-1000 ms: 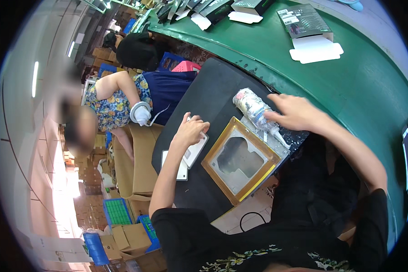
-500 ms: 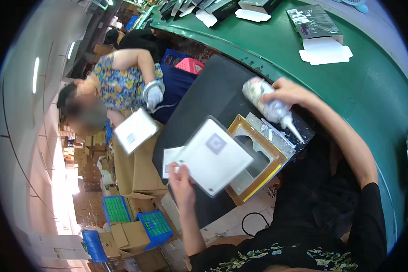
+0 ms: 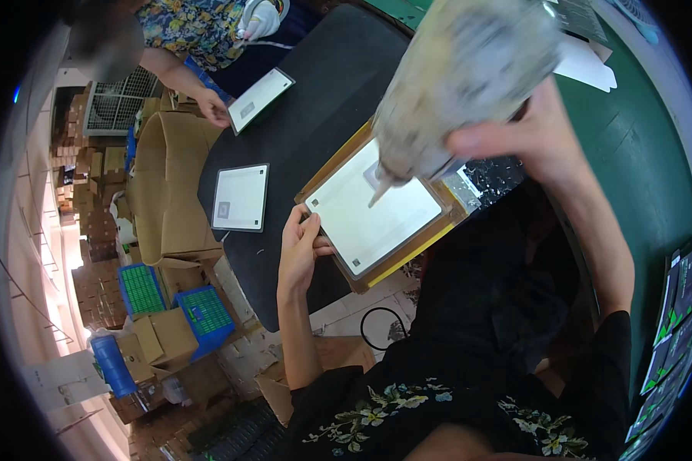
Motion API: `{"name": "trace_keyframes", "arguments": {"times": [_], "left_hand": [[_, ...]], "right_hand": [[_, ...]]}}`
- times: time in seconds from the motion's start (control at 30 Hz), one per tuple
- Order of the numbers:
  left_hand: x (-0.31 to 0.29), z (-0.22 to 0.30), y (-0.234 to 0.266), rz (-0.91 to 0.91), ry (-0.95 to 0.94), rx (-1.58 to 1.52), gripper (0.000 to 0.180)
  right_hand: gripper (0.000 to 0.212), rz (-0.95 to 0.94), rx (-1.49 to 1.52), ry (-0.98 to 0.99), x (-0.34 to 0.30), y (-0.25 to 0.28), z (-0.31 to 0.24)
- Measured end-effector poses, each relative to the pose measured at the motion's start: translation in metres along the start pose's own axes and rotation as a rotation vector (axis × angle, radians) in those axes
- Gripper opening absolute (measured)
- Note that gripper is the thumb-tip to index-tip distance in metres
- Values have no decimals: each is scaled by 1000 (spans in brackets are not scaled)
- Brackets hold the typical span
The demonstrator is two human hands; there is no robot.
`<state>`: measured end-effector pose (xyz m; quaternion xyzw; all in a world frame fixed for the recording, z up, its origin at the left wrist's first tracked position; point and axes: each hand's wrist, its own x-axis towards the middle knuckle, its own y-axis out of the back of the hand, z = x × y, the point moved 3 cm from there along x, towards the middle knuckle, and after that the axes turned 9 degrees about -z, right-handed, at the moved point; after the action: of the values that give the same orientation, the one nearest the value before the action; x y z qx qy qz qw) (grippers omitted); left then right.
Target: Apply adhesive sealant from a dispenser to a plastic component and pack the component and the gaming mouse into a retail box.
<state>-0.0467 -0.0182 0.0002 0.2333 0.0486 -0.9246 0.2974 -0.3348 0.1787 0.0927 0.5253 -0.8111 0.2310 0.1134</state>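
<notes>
A white rectangular panel (image 3: 354, 230) with dark corner marks lies over a yellow-edged wooden frame (image 3: 417, 252). My left hand (image 3: 298, 250) pinches the panel's left edge, thumb on top. My right hand (image 3: 542, 146) grips a cloudy, smudged squeeze bottle (image 3: 469, 73), tilted nozzle-down above the panel. Its thin tip points at the panel's middle; I cannot tell whether it touches. The bottle looms close, blurred, and hides the panel's far corner. A second white panel (image 3: 240, 200) lies apart on the black table mat, left of my left hand.
Across the black table (image 3: 315, 115), a co-worker's hand (image 3: 214, 107) holds another white panel (image 3: 260, 100) tilted. At left are a large open carton (image 3: 161, 192) and blue-green crates (image 3: 205, 315). A green worktable (image 3: 630, 177) runs along the right, with black boxes (image 3: 673, 323) at its edge.
My left hand has brought the panel down over the frame. My right hand has raised the bottle toward the camera and turned its nozzle over the panel. The view has shifted.
</notes>
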Motion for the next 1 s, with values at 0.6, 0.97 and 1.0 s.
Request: {"name": "trace_keyframes", "arguments": {"times": [0.6, 0.97, 1.0], "left_hand": [[0, -8, -6, 32, -101, -37, 26], [1, -8, -7, -25, -151, -107, 25], [1, -10, -5, -6, -139, -92, 25]], "right_hand": [[60, -75, 27, -140, 13, -33, 70], [62, -104, -138, -97, 15, -2, 49], [61, -69, -129, -51, 14, -2, 48]]}}
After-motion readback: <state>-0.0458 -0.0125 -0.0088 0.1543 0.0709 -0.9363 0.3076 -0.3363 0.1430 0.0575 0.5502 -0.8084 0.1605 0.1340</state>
